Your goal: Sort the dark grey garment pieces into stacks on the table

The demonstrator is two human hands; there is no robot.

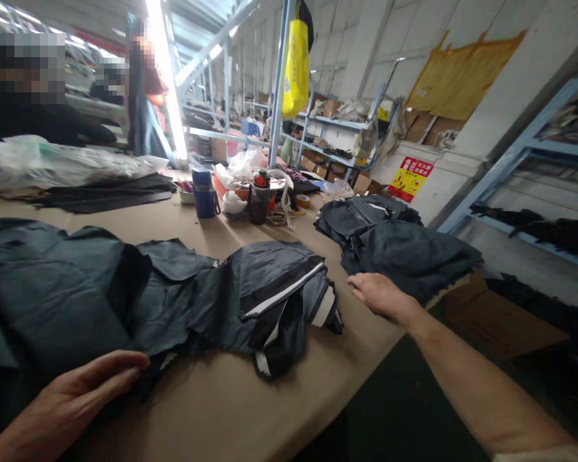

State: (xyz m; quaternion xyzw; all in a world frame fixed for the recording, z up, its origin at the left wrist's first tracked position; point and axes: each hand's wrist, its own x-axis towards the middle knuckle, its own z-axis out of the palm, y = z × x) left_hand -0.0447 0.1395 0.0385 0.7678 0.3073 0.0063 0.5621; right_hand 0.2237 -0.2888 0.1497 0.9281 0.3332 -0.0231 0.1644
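My left hand (94, 385) lies at the near edge of a large dark grey fabric piece (52, 289), fingers stretched out and thumb a little apart. Joined to or overlapping that cloth, a part with white zipper-like strips (286, 289) spreads toward the table's middle; which of the two I cannot tell. On the right, my right hand (383, 296) is at the near edge of a pile of dark garment pieces (409, 253). Its fingers are curled together, and whatever they pinch, if anything, is hidden.
On the brown table (212, 410) stand a blue flask (205, 196) and a dark bottle (260, 199). Plastic-covered cloth (67, 167) lies at the far left. An open cardboard box (501, 317) sits below the right edge, near shelving (534, 247). Another person (24, 96) is at the far left.
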